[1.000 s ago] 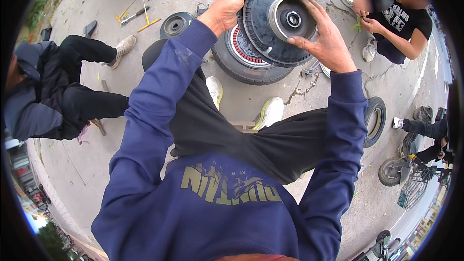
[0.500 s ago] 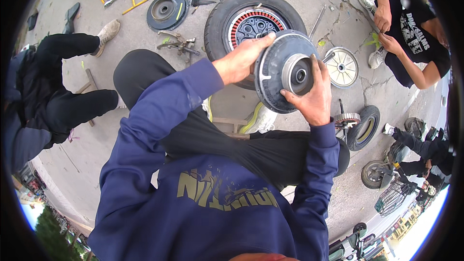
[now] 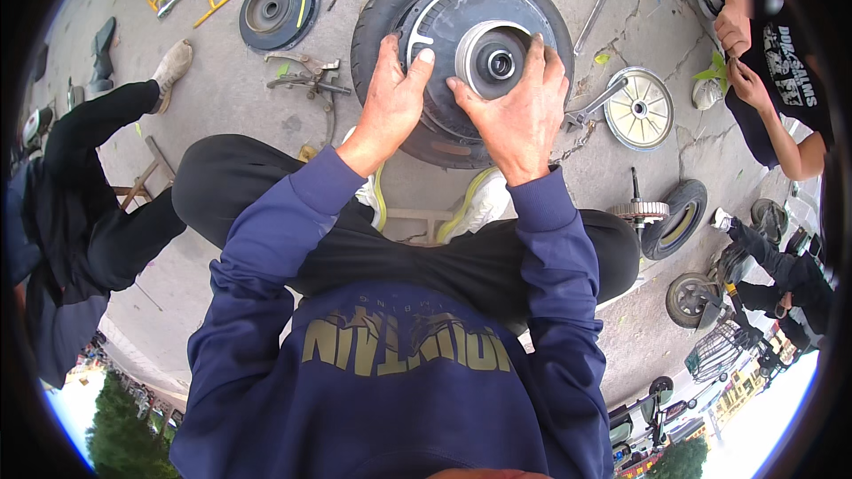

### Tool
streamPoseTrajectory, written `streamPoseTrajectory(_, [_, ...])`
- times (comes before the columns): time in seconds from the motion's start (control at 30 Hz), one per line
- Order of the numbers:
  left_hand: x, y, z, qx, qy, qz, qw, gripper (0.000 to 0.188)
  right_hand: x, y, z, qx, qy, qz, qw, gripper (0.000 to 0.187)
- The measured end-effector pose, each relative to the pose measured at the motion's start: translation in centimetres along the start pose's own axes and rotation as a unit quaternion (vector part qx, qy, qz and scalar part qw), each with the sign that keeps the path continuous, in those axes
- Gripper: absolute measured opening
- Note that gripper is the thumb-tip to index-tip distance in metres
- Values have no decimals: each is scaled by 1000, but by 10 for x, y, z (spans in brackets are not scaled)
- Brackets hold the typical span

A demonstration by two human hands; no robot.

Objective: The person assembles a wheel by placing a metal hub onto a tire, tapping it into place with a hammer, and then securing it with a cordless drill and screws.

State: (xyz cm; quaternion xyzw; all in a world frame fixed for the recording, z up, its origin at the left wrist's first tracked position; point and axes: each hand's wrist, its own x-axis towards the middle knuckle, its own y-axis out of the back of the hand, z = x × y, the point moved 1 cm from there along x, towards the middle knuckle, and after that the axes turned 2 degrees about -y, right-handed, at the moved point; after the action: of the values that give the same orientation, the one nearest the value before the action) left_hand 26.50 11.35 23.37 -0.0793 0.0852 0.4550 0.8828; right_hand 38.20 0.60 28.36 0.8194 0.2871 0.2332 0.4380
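Half a second earlier I held the cover (image 3: 484,66) tilted above the wheel (image 3: 461,53); it then lay flat inside the tyre on the ground. My left hand (image 3: 395,102) and right hand (image 3: 515,115) pressed it with fingers spread, likely seating it.

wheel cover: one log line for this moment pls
hands: left hand, right hand both flat on dark wheel cover | cover: on tyre | ground: concrete

Navy sweatshirt with olive chest lettering, long sleeves, black trousers, white shoes trimmed yellow-green
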Motion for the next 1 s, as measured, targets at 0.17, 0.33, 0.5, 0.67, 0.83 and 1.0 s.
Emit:
streamPoseTrajectory(0.17, [20,10,-12,1,127,-52,991,86,2,-13,3,-42,-10,-3,999,108])
streamPoseTrajectory(0.33, [55,21,-33,-31,151,-87,984,84,3,-17,3,-50,-48,-52,996,110])
streamPoseTrajectory(0.5, [74,19,-31,130,13,-159,979,73,-3,-27,16,-72,-36,-61,995,113])
streamPoseTrajectory(0.67, [84,7,-35,341,-48,-152,927,59,3,-32,15,-98,-93,-119,984,108])
streamPoseTrajectory(0.83, [98,8,-39,328,-51,-178,926,57,4,-44,23,-93,-95,-144,981,112])
streamPoseTrajectory(1.0, [111,2,-36,346,-70,-212,912,51,16,-53,21,-106,-22,-137,985,113])
